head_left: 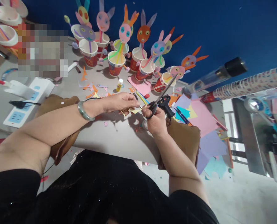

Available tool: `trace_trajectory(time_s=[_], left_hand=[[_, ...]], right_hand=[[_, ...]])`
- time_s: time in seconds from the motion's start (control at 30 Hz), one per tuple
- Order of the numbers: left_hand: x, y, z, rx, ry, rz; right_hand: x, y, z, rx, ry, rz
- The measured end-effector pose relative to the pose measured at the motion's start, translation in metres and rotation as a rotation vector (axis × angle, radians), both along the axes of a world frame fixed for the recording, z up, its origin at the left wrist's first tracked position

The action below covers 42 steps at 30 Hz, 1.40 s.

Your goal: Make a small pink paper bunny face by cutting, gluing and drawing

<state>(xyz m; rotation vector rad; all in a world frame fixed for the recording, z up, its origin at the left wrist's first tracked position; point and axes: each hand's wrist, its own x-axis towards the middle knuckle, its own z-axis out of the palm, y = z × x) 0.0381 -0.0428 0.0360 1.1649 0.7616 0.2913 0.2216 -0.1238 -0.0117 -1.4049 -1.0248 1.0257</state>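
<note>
My left hand (122,103), with a bangle on its wrist, is closed in a pinch over a small piece of yellow paper (135,110). Black-handled scissors (165,91) sit in my right hand (157,121), their blades pointing up and away to the right. The right fingertips meet the yellow paper's other end. Just beyond the hands lie some pens (141,98) and a small glue bottle with a white cap (119,85). A black glue gun (166,105) rests right of the scissors.
Paper cups (115,68) with paper rabbit heads (124,32) stand along the blue wall (210,28). Coloured paper sheets (205,115) and a long stack of cups (247,82) are at right. A power strip (27,101) lies left; paper scraps (98,90) litter the table.
</note>
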Motion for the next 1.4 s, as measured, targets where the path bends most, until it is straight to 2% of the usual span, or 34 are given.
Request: trace_trajectory(time_s=[0.13, 0.4, 0.5, 0.67, 0.8, 0.9, 1.1, 1.4], left_hand=[[-0.005, 0.004, -0.006, 0.078, 0.026, -0.117], [-0.006, 0.006, -0.018, 0.095, -0.025, -0.193], [-0.005, 0.003, -0.017, 0.109, -0.053, -0.096], [-0.002, -0.001, -0.013, 0.038, -0.126, 0.209], [-0.001, -0.001, -0.013, 0.02, -0.183, 0.338], [-0.001, -0.001, -0.013, 0.058, -0.19, 0.415], [0.0, -0.001, -0.006, 0.054, -0.212, 0.461], [0.002, -0.006, 0.004, 0.034, -0.207, 0.43]], right_hand=[[0.006, 0.0, -0.002, 0.046, 0.012, -0.014], [0.012, 0.001, -0.008, 0.089, 0.042, -0.026], [0.013, -0.001, -0.006, 0.122, 0.027, -0.022], [0.01, -0.007, 0.009, 0.179, -0.131, 0.097], [0.005, -0.013, 0.018, 0.009, -0.297, 0.268], [0.001, -0.014, 0.018, -0.109, -0.409, 0.331], [-0.002, -0.014, 0.02, -0.168, -0.504, 0.335], [-0.005, -0.015, 0.022, -0.233, -0.362, 0.412]])
